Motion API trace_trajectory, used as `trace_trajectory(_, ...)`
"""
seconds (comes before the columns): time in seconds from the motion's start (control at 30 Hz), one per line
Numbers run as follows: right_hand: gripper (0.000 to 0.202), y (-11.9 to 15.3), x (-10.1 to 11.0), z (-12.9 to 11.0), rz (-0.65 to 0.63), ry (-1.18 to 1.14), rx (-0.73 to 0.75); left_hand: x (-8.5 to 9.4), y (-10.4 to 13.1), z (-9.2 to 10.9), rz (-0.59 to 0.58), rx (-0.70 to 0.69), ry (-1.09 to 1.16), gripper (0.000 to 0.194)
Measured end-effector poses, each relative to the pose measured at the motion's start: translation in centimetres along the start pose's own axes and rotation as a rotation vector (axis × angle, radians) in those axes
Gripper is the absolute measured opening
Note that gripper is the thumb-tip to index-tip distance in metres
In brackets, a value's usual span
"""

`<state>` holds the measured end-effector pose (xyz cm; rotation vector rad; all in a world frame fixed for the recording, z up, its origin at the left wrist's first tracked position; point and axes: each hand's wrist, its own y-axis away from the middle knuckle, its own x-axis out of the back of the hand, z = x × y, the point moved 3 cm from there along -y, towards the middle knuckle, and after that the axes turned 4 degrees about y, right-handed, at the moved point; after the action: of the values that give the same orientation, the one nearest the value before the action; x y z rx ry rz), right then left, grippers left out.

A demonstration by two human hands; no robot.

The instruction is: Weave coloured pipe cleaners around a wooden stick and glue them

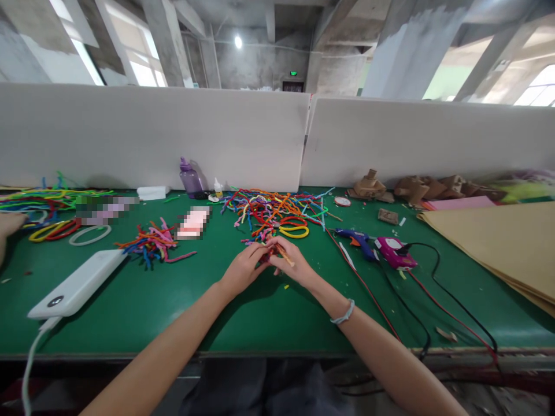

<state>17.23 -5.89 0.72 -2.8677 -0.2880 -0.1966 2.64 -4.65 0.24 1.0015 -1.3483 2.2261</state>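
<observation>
My left hand [246, 267] and my right hand [297, 263] meet over the green table, fingertips almost touching. Both are closed, with fingers curled around a small reddish piece [272, 252] that looks like fuzzy pipe cleaner and is mostly hidden. A short orange-tan stick [286, 256] pokes out across the fingers of my right hand; whether it is a twisted pipe cleaner I cannot make out. Just beyond my hands lies a tangled heap of coloured pipe cleaners [277, 205]. A yellow loop [295, 232] rests at its near edge.
Left are a smaller pipe-cleaner bunch [151, 240], a white power bank [80, 284] with cable and another person's hand [9, 225]. A purple bottle [191, 178] stands behind. Right are a blue glue gun [358, 241], a magenta plug box [395, 253], trailing cords and brown sheets [498, 242].
</observation>
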Motion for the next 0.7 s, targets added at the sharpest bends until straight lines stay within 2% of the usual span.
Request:
trace_trajectory(0.27,0.025,0.4,0.2,-0.3,-0.066,-0.029,-0.024,0.0,0.0,0.0,0.003,0.020,0.023,0.016)
trace_trajectory(0.47,0.026,-0.1,0.9,-0.9,-0.046,-0.049,-0.004,0.3,-0.5,-0.3,0.050,0.117,0.064,0.015)
trace_trajectory(0.57,0.028,-0.7,2.9,-1.4,0.054,-0.069,-0.002,0.3,-0.5,-0.7,0.061,0.166,0.081,0.017)
trace_trajectory(0.7,0.044,-1.0,5.2,-1.4,0.232,-0.108,-0.045,0.2,-0.2,-1.5,0.073,0.214,0.093,0.017)
